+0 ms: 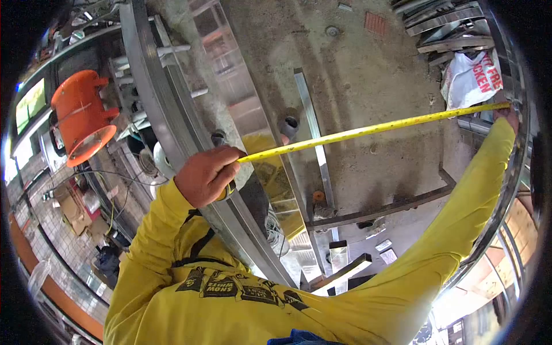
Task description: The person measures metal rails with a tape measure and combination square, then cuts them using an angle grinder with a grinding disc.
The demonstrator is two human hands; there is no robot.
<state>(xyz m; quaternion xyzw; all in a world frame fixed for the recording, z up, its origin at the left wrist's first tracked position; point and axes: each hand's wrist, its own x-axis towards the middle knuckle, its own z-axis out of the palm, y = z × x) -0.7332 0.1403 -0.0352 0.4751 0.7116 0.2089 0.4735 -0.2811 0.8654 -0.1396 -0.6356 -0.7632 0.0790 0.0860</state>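
A yellow tape measure (345,136) is pulled out nearly straight across the view. My left hand (208,175) is closed around its near end, above long metal rails (172,109); a bit of dark and yellow casing shows under the fingers. At the far right, my right hand (506,115) is closed at the other end of the tape, beside a curved metal edge, with its fingers small and partly hidden. Both arms are in yellow sleeves, the right one stretched far out. Beneath the tape lies a thin metal bar (313,132).
An orange blower (83,118) stands at the left. A white bag with red lettering (472,79) lies at the upper right by stacked metal pieces (448,29). A shiny metal strip (238,75) and a dark frame bar (385,208) cross the concrete floor (368,69).
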